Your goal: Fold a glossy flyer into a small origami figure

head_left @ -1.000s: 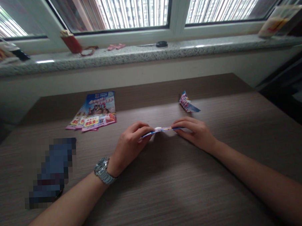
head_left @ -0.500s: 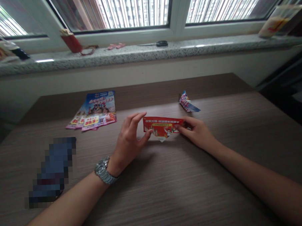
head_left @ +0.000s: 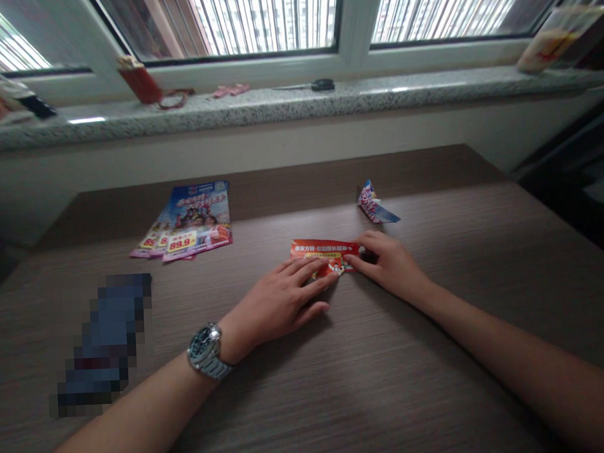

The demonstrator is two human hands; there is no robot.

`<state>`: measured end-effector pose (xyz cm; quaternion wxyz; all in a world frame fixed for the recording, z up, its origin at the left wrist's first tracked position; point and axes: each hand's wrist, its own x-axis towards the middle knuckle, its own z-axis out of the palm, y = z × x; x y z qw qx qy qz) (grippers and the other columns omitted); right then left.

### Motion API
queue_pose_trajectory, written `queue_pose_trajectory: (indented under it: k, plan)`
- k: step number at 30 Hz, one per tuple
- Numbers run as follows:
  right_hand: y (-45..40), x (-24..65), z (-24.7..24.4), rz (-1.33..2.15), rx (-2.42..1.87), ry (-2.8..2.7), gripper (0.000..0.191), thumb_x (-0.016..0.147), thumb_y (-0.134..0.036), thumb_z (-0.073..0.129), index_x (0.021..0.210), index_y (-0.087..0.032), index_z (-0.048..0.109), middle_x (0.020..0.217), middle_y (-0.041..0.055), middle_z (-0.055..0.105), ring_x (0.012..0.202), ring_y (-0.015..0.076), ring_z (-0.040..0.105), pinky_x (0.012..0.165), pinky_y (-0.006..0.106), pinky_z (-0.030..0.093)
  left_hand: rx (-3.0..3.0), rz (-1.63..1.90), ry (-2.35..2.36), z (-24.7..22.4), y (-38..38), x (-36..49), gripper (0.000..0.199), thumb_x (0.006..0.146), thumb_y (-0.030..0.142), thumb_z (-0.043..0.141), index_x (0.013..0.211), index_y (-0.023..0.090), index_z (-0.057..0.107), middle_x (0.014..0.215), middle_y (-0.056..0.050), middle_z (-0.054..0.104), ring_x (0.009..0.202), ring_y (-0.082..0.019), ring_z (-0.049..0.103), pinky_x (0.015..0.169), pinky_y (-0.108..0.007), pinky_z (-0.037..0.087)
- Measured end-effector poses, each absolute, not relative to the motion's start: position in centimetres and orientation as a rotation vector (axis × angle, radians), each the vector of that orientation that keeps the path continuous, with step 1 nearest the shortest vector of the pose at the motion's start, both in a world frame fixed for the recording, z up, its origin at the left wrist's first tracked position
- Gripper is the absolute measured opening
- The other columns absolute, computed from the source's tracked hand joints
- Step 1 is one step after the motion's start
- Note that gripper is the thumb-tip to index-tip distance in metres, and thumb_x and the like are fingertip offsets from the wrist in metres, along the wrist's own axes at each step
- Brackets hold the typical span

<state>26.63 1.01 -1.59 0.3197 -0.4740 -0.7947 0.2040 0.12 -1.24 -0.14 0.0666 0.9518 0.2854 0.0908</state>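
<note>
A red folded flyer (head_left: 323,247) with white printed characters lies on the table in front of me. Across its lower left part rests my left hand (head_left: 280,297), palm down with fingers stretched out, covering some of the print. My right hand (head_left: 388,259) pinches the flyer's right end between thumb and fingers. Just beyond my right hand stands a folded paper piece (head_left: 375,204) in blue and pink print. A silver metal watch (head_left: 207,351) is on my left wrist.
Several printed flyers (head_left: 201,217) lie fanned at the back left of the table. A blurred-out dark object (head_left: 107,338) is left of my forearm. On the stone windowsill (head_left: 267,108) are a red container (head_left: 139,83), pink pieces (head_left: 230,90) and a dark-handled tool (head_left: 322,85).
My left hand has let go of the flyer's left edge and come down flat over it. The flyer has tipped from raised to lying lower. My right hand keeps its pinch.
</note>
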Motion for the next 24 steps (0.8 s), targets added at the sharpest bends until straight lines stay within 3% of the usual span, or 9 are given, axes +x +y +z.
queue_pose_trajectory:
  k: [7,15,24]
  plan:
    - [1.41,26.98,-2.06,0.245,-1.170,-2.141,0.039,0.090,-0.025,0.070,0.128,-0.024,0.065,0.116,0.0128,0.063,0.109,0.0302,0.059,0.095,0.051,0.051,2.852,0.268,0.866,0.22,-1.37,0.20,0.052,0.103,0.046,0.047,0.151,0.027,0.044,0.155,-0.012,0.047,0.140,-0.031,0.047,0.116,-0.052,0.039]
    - [1.43,26.64,-1.98,0.294,-0.968,-2.314,0.016,0.096,-0.025,0.063,0.109,-0.024,0.072,0.118,0.0112,0.069,0.109,0.0265,0.063,0.095,0.046,0.053,2.797,0.342,0.828,0.25,-1.35,0.21,0.051,0.102,0.044,0.051,0.150,0.027,0.046,0.154,-0.012,0.047,0.141,-0.030,0.046,0.118,-0.054,0.038]
    - [1.57,26.75,-2.22,0.404,-0.926,-2.342,0.014,0.098,-0.024,0.061,0.107,-0.023,0.072,0.118,0.0099,0.072,0.111,0.0250,0.066,0.096,0.044,0.054,2.794,0.269,0.809,0.54,-1.54,0.36,0.054,0.102,0.044,0.050,0.151,0.022,0.044,0.157,-0.016,0.043,0.147,-0.032,0.039,0.122,-0.054,0.033]
